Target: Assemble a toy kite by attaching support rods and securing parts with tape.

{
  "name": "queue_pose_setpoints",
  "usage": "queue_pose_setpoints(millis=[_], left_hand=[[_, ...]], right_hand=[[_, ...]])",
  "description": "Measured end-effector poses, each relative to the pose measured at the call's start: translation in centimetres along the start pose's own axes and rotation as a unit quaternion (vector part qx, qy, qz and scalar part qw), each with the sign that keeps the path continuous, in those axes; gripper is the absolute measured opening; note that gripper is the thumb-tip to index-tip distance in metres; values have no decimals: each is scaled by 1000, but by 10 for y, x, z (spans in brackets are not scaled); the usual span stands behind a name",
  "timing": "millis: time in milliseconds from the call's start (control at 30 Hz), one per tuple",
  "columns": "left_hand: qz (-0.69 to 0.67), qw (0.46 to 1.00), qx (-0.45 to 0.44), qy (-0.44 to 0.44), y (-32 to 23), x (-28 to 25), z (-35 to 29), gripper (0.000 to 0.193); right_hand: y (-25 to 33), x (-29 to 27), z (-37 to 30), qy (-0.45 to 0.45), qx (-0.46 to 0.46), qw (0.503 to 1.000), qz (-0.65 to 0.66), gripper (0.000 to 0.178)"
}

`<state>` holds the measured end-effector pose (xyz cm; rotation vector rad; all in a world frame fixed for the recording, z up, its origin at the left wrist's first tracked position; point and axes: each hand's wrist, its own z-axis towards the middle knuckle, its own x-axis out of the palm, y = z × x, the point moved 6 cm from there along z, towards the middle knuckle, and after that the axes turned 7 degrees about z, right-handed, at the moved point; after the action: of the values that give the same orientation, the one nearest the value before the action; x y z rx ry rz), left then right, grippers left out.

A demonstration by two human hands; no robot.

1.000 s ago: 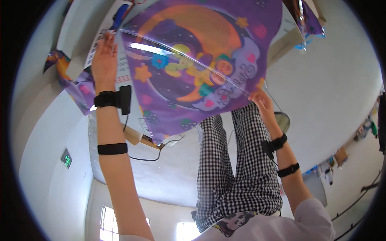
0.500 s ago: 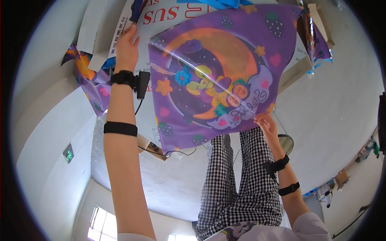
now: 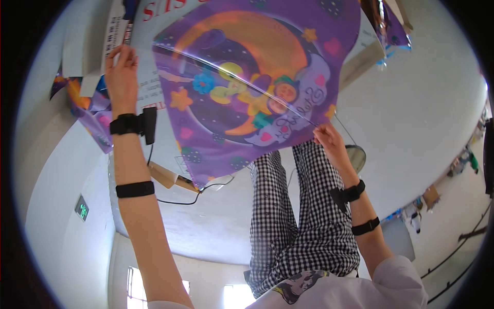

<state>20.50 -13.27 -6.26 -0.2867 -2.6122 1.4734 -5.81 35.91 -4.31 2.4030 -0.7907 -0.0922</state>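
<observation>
A purple sheet (image 3: 170, 118) printed with an orange moon, stars and a small yellow figure spreads across the middle, above my legs. A straight line, crease or thin rod I cannot tell, runs diagonally over it. My right hand (image 3: 332, 147) pinches the sheet's near right edge, where that line ends. My left hand (image 3: 122, 77) is raised at the far left, beside the pale box flap (image 3: 92, 92); its fingers are loosely bent and apart, and no object shows in them. The large printed cardboard box (image 3: 149, 67) lies partly under the sheet.
More purple printed sheets (image 3: 92, 121) hang over the box's left side, others (image 3: 393, 26) at the upper right. A black cable (image 3: 177, 202) loops below the sheet. A round dark-rimmed object (image 3: 356, 157) is behind my right wrist. Goods (image 3: 432, 198) line the far right wall.
The whole view has shifted, so the sheet and box sit further up and left. My left hand's fingers are more bent than before. My right hand keeps its pinch on the sheet's edge.
</observation>
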Motion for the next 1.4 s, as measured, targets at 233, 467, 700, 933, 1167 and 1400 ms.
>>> queue_pose_setpoints(millis=[233,467,700,933,1167,1400], left_hand=[[-31,999,3,20,-6,2,-11,18],[-70,995,9,72,-17,-10,-3,23],[-41,991,-81,98,-13,-22,12,39],[-47,996,-73,-1,-7,-35,8,28],[-12,999,-32,25,-15,-18,6,26],[-41,998,-31,34,-14,4,2,26]], right_hand=[[3,-12,9,-11,40,999,32,11],[13,-16,4,-6,65,998,1,17],[8,-17,5,-34,5,999,-35,11],[-7,-6,14,-70,8,994,85,8],[-11,-4,21,-77,-51,996,-21,11],[-18,-6,25,-122,-77,987,-66,15]])
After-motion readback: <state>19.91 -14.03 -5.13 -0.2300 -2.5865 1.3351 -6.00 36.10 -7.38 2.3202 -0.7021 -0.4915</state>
